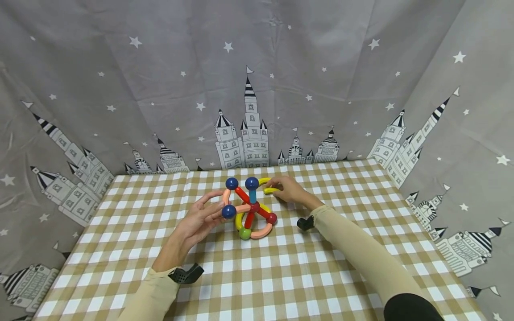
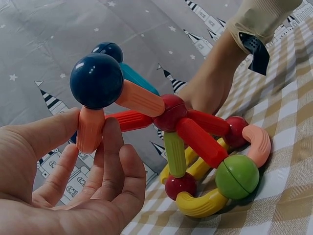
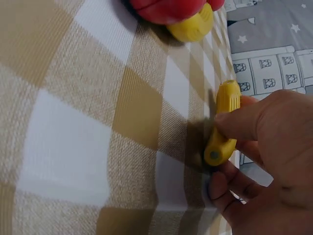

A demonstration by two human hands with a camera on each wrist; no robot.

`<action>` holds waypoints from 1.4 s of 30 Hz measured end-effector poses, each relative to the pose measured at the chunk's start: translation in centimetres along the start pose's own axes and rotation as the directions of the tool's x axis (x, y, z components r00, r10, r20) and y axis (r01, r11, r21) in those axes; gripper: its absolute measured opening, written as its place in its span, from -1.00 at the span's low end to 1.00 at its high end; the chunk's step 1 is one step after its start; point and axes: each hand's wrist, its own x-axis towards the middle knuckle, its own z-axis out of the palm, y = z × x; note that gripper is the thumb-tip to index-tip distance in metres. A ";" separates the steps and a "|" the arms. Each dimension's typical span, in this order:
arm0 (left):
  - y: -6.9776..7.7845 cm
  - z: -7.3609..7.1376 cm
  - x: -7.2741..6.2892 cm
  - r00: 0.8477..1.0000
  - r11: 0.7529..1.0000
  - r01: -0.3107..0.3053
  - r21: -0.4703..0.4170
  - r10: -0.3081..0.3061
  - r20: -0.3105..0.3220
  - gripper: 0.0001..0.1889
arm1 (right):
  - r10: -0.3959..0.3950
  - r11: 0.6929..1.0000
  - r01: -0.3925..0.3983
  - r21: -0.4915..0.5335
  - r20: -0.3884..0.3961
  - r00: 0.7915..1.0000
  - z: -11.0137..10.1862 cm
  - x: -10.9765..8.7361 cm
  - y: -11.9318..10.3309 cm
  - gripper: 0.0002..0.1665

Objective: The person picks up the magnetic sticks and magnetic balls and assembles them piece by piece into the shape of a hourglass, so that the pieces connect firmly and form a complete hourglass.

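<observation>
A magnetic ball-and-rod structure (image 1: 249, 219) stands on the table, with blue balls at its upper ends and a red ball (image 2: 170, 112) at its middle. Curved yellow and salmon rods, a green ball (image 2: 237, 176) and red balls form its base. My left hand (image 1: 201, 219) pinches a short salmon rod (image 2: 90, 129) under a blue ball (image 2: 97, 80) between thumb and fingers. Behind the structure, to the right, my right hand (image 1: 288, 190) pinches a curved yellow rod (image 3: 226, 105) low over the cloth; the thumb hides its middle.
A brown-and-white checked cloth (image 1: 329, 267) covers the table. Grey curtains (image 1: 289, 58) printed with castles and stars hang close along the back and both sides. Each wrist carries a small black camera mount (image 1: 186, 273).
</observation>
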 end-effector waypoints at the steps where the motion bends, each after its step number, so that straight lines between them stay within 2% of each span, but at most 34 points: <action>1: 0.0 0.0 0.0 1.000 1.000 -0.001 -0.002 0.001 0.000 -0.56 | 0.007 1.000 -0.007 0.003 0.004 1.000 0.0 -0.1 0.0 -0.61; 5: -0.1 -0.1 0.0 1.000 1.000 0.000 -0.001 0.000 0.000 -0.56 | -0.019 1.000 0.019 0.012 0.000 1.000 -0.3 -0.4 -0.1 -0.58; 8: -0.1 -0.1 0.0 1.000 1.000 0.000 -0.004 0.000 -0.004 -0.58 | -0.070 0.997 0.070 0.021 -0.022 0.997 -0.5 -0.7 -0.1 -0.58; 12: -0.1 0.0 0.0 1.000 1.000 0.004 -0.009 -0.004 -0.005 -0.58 | -0.099 0.994 0.101 0.033 -0.053 0.994 -0.8 -1.0 0.0 -0.61; 20: -0.2 0.1 0.0 1.000 1.000 0.008 -0.016 -0.008 -0.006 -0.58 | -0.047 0.993 0.050 0.108 -0.032 0.998 -1.8 -2.0 -0.4 -0.63; 26: -0.1 0.1 0.0 1.000 1.000 0.004 -0.022 -0.005 -0.007 -0.57 | -0.011 0.996 0.012 0.084 -0.009 1.000 -2.7 -2.5 -0.7 -0.64; 29: -0.1 0.1 0.0 1.000 1.000 0.005 -0.024 -0.005 -0.010 -0.57 | -0.001 0.994 0.000 0.109 0.010 1.000 -3.5 -2.8 -1.0 -0.63; 37: 0.0 0.1 0.0 1.000 1.000 0.004 -0.026 -0.005 -0.012 -0.58 | -0.004 0.969 -0.001 0.247 0.018 1.000 -5.5 -3.3 -2.3 -0.60; 42: 0.0 0.1 -0.1 1.000 1.000 0.002 -0.020 -0.002 -0.004 -0.57 | 0.001 0.935 -0.006 0.356 0.013 1.000 -6.4 -3.1 -3.7 -0.61</action>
